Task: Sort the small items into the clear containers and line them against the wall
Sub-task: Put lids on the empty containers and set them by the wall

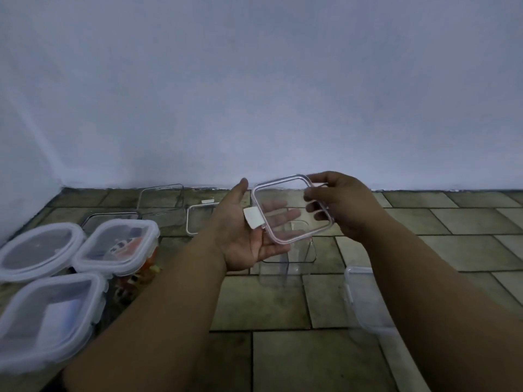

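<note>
I hold a clear square lid [285,193] with a pinkish rim and a white tab in the air before the wall. My right hand [342,205] pinches its right edge, thumb on top and fingers beneath. Palm up, my left hand [243,236] lies under the lid's left side, its fingers showing through the plastic. An open clear container [297,257] stands on the tiled floor right below the lid. Three lidded clear containers [116,246] sit at the left, with small colourful items [141,274] showing beside them.
Two more clear lids [198,219] and an open clear container [160,200] lie on the floor by the wall [254,108]. Another clear container [365,295] sits under my right forearm. The floor is grey-green tile.
</note>
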